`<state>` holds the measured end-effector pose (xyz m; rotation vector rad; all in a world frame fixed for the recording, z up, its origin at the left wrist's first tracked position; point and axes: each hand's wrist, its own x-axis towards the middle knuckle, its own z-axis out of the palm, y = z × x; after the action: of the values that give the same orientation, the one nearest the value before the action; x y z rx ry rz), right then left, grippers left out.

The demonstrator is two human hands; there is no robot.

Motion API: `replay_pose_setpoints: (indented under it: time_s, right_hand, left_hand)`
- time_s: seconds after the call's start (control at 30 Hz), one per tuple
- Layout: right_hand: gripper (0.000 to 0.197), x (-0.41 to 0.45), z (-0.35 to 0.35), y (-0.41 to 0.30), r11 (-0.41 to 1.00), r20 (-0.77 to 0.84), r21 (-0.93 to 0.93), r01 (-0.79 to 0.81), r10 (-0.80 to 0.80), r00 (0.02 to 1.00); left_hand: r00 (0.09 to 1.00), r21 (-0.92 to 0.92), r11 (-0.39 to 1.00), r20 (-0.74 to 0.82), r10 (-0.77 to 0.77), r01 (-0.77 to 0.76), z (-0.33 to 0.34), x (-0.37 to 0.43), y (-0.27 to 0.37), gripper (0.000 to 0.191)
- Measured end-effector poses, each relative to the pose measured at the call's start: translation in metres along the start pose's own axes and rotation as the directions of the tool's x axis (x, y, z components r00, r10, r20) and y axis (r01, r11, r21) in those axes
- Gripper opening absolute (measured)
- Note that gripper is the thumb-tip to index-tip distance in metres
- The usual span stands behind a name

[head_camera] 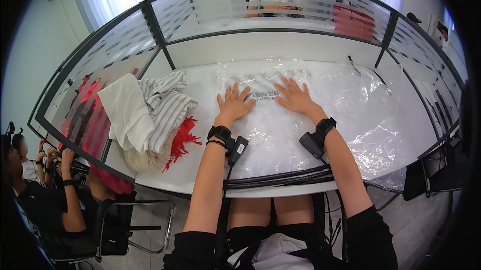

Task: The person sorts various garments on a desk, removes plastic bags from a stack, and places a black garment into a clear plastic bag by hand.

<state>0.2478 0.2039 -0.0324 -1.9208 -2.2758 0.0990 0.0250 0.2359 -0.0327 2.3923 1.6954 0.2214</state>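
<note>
A transparent plastic bag (268,134) with dark printed lettering and stripes lies flat on the white desk before me. My left hand (235,102) presses palm down on its upper left part, fingers spread. Level with it, my right hand (295,97) rests palm down on the upper right part, its fingers apart too. Neither hand grips anything. Between them the printing shows upside down. Whether something thin lies inside the bag I cannot tell. Both wrists carry black straps with small black boxes.
Folded fabrics, white (129,114) and grey-striped (169,99), lie left on cream fleece (148,159) beside a red fringe (184,140). More plastic bags (375,131) spread to the right. Black cables (278,178) run along the front edge. Partitions (278,31) surround the desk; a person (49,194) sits left.
</note>
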Motion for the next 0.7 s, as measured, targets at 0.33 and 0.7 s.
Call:
replay_pose_setpoints:
  time_s: [0.33,0.7]
  right_hand:
    - [0.056,0.001,-0.0004,0.0006,1.0,0.002,-0.003,-0.001,0.001,1.0]
    - [0.059,0.0027,-0.0019,-0.0015,1.0,-0.059,0.03,0.008,-0.006,0.998]
  left_hand:
    - [1.0,-0.015,1.0,-0.011,0.002,-0.002,0.0015,0.0014,-0.0008,0.057]
    - [0.995,-0.093,0.995,-0.101,0.026,-0.035,0.0,-0.001,-0.0059,0.062]
